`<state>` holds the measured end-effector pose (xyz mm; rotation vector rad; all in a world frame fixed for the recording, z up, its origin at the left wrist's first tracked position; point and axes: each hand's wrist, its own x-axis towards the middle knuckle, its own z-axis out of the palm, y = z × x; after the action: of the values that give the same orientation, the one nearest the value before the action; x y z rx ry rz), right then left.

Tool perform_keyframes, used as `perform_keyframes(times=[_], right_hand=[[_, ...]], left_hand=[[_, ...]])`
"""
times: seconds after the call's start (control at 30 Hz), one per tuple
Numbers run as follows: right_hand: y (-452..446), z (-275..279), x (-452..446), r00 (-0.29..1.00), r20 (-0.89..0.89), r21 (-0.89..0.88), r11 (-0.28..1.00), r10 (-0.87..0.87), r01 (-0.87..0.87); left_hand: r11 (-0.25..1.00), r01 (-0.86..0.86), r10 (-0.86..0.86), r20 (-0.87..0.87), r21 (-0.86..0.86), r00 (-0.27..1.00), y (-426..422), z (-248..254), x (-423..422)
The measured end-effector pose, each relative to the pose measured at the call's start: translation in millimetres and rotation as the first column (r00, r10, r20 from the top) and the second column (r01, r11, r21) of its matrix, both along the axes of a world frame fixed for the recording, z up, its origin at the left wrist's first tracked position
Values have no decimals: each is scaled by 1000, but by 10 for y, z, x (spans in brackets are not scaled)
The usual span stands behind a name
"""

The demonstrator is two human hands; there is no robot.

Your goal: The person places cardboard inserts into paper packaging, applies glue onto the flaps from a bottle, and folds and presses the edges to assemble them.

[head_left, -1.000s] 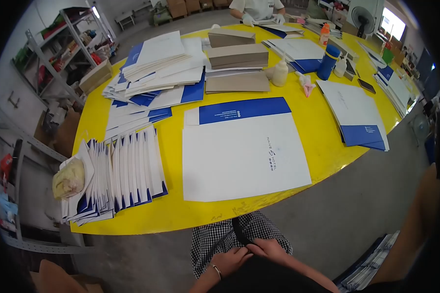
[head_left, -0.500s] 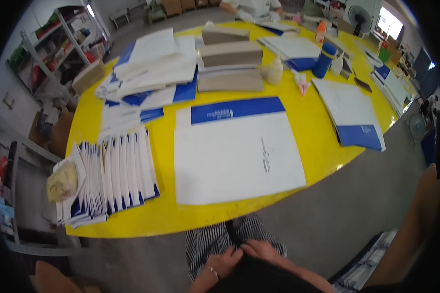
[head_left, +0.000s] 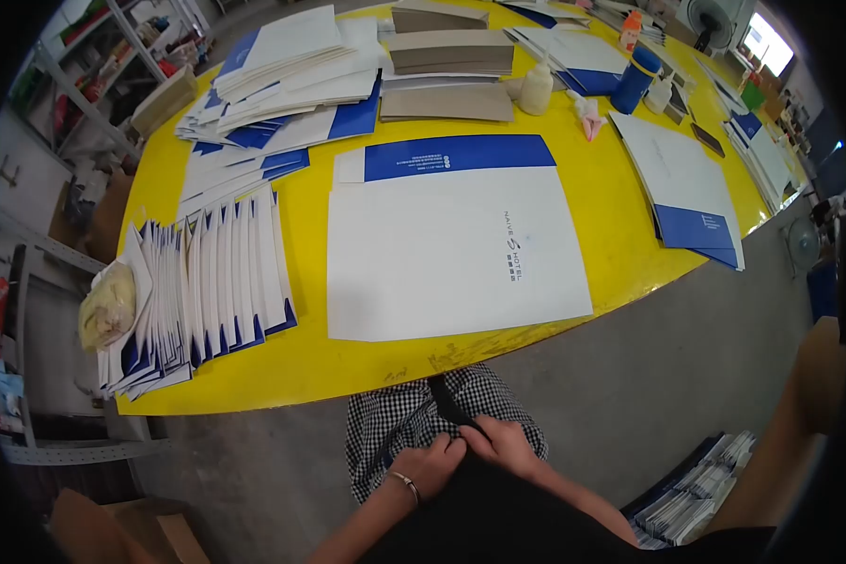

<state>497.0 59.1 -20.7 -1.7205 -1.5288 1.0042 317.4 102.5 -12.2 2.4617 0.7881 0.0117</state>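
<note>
My left hand [head_left: 428, 467], with a bracelet at the wrist, is closed at my waist, its fingers curled at the edge of black cloth [head_left: 475, 508]. Beside it my right hand [head_left: 503, 446] is closed on the same cloth, near a black strap [head_left: 449, 402] that hangs over checked fabric [head_left: 385, 414] on my lap. What lies inside the fingers is partly hidden. On the table in front, apart from both hands, lies a flat white printed paper sheet [head_left: 423, 254] with a blue band along its far edge and a hotel logo.
The yellow table [head_left: 315, 376] holds a row of folded white-and-blue paper pieces [head_left: 221, 282] with a yellowish lump [head_left: 108, 305] at its left. Further off are paper stacks [head_left: 291, 56], grey-brown board stacks [head_left: 451, 52], a white bottle [head_left: 536, 89], a blue cylinder [head_left: 634, 80] and more printed sheets [head_left: 681, 179].
My view has tipped downward, so the table and its papers sit higher in the picture and look sharper. Both hands stay together at my waist on the black cloth.
</note>
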Motion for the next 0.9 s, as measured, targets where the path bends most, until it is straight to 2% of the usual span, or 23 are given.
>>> perform_keyframes(times=[0.1,0.2,0.3,0.4,0.47,0.5,0.57,0.6,0.73,0.83,0.9], right_hand=[[-2,23,9,999,-36,-15,999,-37,37],[-33,-10,2,998,-49,-19,999,-44,44],[-53,-17,-19,999,-5,46,998,-32,32],[-67,-29,-9,992,109,81,995,57,-66],[-63,-33,-78,978,206,59,997,33,-46],[-70,-47,-108,980,193,59,997,40,-53],[-11,-83,-76,976,208,-103,993,69,-49],[-2,-75,-83,974,210,-135,989,84,-56],[55,-32,-132,984,169,-199,980,55,-20],[55,-57,-119,994,108,-221,975,25,-1],[32,-31,-96,997,70,-186,982,30,-16]], left_hand=[[999,-12,11,9,44,1000,-9,-22,10],[1000,13,-15,-96,-28,995,-29,-76,-2],[999,-4,-1,-100,-45,995,-45,-32,1],[997,13,-25,-163,-75,986,-46,-68,69],[971,-60,12,-206,-231,979,-28,-39,85],[971,-71,19,-218,-230,976,-40,-32,77],[897,-97,-37,-292,-432,956,30,-89,137],[866,-121,-26,-285,-485,958,43,-129,149],[875,-139,9,-271,-464,962,7,-212,166],[833,-233,105,-270,-502,957,-3,-257,152],[849,-204,182,-93,-487,979,-22,-335,35]])
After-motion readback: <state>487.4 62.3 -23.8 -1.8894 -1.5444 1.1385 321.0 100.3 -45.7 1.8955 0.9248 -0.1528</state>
